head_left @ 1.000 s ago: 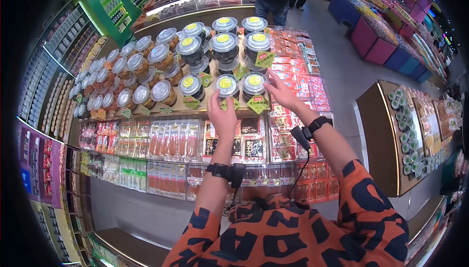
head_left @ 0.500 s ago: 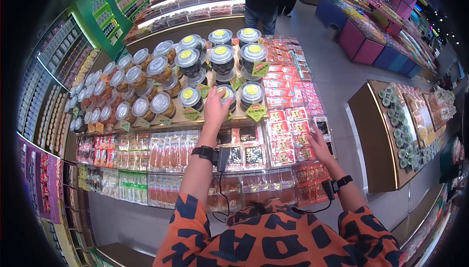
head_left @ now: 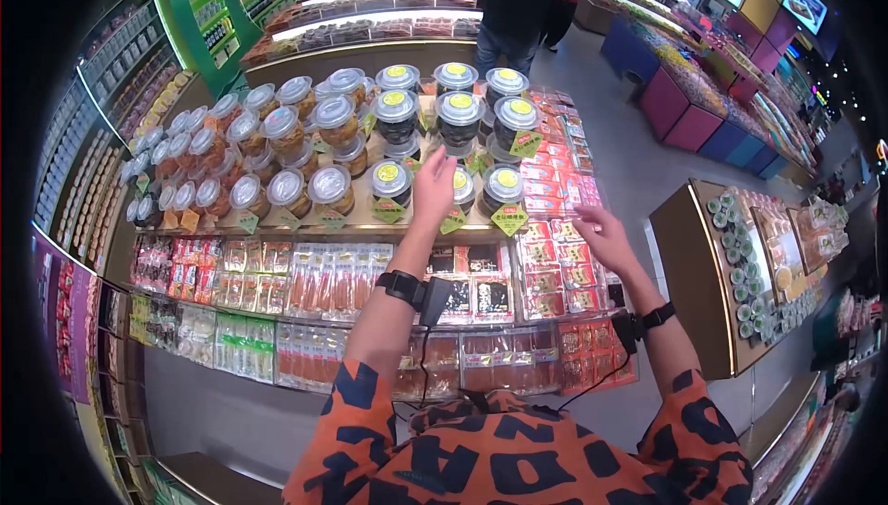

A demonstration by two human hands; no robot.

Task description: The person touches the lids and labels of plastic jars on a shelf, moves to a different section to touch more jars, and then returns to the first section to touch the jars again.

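My left hand point(head_left: 435, 189) reaches over the front row of lidded plastic cups, fingers stretched forward with nothing visible in them. It covers the left side of a yellow-labelled cup point(head_left: 464, 192) of dark food. On either side stand similar cups, one at left point(head_left: 391, 179) and one at right point(head_left: 504, 187), with green tags in front. Behind them, more dark-filled cups point(head_left: 460, 115) are stacked two high. My right hand point(head_left: 603, 237) hovers with fingers apart above the red and white packets point(head_left: 551, 252) at the display's right side. Both wrists wear black bands with cabled devices.
Cups of orange-brown food point(head_left: 331, 189) fill the left of the wooden stand. Flat packets point(head_left: 339, 269) lie in clear trays along the front. A person in dark clothes point(head_left: 520, 6) stands behind the display. Another stand point(head_left: 689, 274) with green-topped cups is at right.
The view has shifted, so the cups sit further right and lower. My left hand has lifted from the middle cup's lid toward its left side. My right hand's fingers have spread and turned leftward.
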